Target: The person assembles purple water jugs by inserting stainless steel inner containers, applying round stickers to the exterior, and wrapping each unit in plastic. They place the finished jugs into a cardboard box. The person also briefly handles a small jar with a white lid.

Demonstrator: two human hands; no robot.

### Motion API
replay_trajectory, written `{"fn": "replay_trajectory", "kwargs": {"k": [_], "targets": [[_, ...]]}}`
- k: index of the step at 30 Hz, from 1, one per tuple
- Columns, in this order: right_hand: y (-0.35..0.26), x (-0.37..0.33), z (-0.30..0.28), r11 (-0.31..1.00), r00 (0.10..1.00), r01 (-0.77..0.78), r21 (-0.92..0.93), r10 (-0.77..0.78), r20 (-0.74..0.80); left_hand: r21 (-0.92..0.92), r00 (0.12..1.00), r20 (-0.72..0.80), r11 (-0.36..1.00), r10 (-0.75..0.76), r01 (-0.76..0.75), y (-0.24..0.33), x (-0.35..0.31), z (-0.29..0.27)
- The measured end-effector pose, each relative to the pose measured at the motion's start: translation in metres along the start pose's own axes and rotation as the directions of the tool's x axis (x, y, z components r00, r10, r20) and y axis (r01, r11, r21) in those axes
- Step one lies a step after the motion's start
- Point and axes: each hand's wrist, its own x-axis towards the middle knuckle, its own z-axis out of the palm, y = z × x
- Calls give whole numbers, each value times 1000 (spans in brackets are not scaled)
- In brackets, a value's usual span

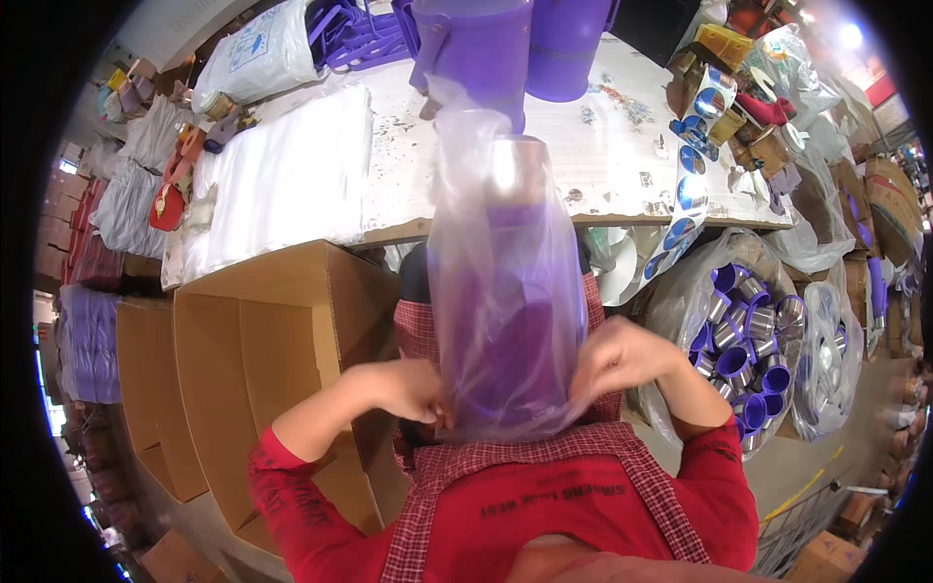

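In front of my lap, a purple flask (pixel 505 330) with a silver cap (pixel 516 165) sits inside a clear plastic bag (pixel 457 262), its base toward me and its cap end toward the table. My left hand (pixel 420 393) is closed on the bag's near left edge. On the opposite side, my right hand (pixel 620 358) pinches the bag's near right edge, slightly blurred. Beyond the cap, purple bucket-like vessels (pixel 476 53) stand on the table. A stack of flat clear bags (pixel 292 175) lies on the table's left part.
The white worktable (pixel 612 155) spans the far side. Open cardboard boxes (pixel 253 340) stand at left. A strip of round blue stickers (pixel 690 180) hangs over the table edge. At right, a plastic-lined container holds several purple-and-silver cups (pixel 734 361). Purple handles (pixel 360 39) lie at the back.
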Motion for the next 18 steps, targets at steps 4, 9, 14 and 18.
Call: {"fn": "replay_trajectory", "kwargs": {"k": [4,9,14,18], "targets": [[13,-14,55,815,813,-315,-486,496,305,371,935,-291,876,-204,307,45,-25,-50],[55,-36,115,507,909,-186,-841,415,49,287,146,-957,900,252,328,91,39,-107],[67,-71,143,756,979,-198,-624,187,-84,-54,463,-849,913,-255,404,39,16,-90],[58,-41,141,843,990,-112,-526,51,-129,-681,529,-694,685,-489,-261,-42,-67,9]]}}
